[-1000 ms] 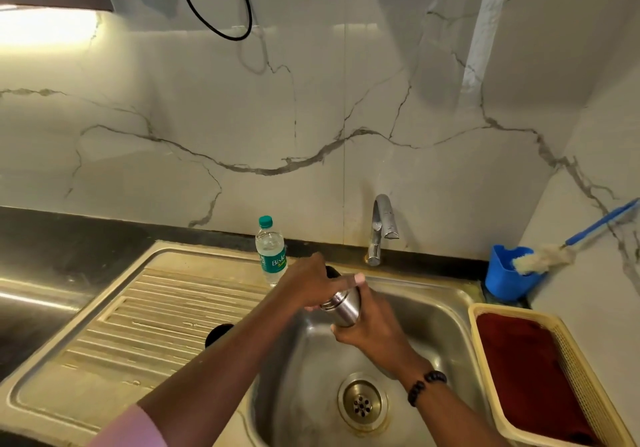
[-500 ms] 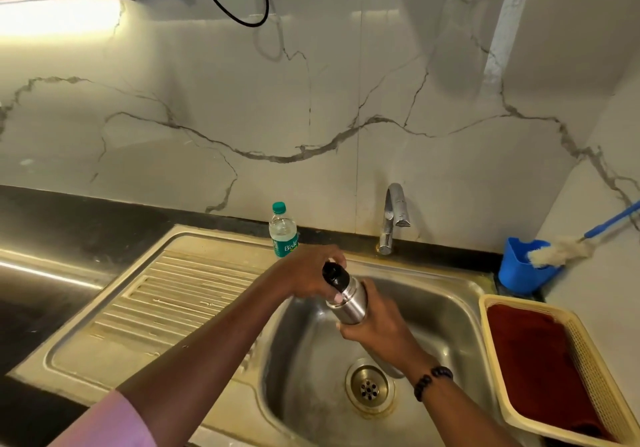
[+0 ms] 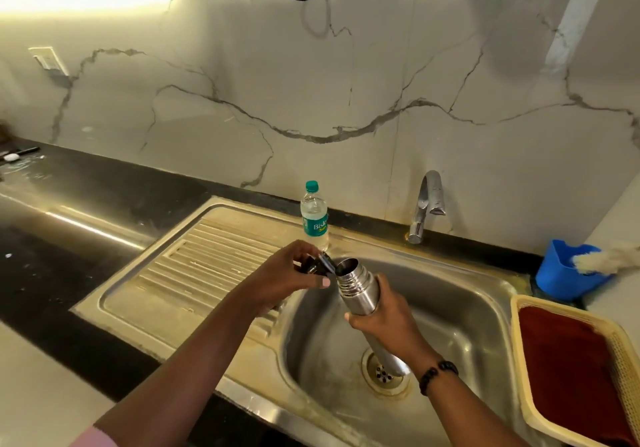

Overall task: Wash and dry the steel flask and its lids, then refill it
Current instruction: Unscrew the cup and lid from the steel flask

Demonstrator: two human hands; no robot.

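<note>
Gripping the flask (image 3: 360, 294) round its middle, the right hand (image 3: 388, 318) has its fingers curled about the steel body, thumb on the near side, so the threaded neck and open mouth stick out above the fingers and lean up and to the left, while the base pokes out below the palm, over the drain (image 3: 382, 372) of the sink (image 3: 485, 308). Just left of that mouth the left hand (image 3: 287, 278) pinches the black lid (image 3: 320, 264) between thumb and curled fingers; the lid sits at the fingertips, tilted, its edge just beside the flask's rim, though whether the two touch cannot be told. Both hands hover above the basin. Beyond the left fingers a bottle (image 3: 314, 216) with a green cap stands upright on the sink's back ledge, near the lid. The tap (image 3: 426, 205) rises beyond the right fingers, apart from the flask. Left of the left hand lies the ribbed drainboard (image 3: 194, 266). Well to the right of the right hand sit a blue cup (image 3: 561, 275) holding a brush (image 3: 602, 259), and a yellow basket (image 3: 627, 370) lined with a red cloth (image 3: 568, 370).
</note>
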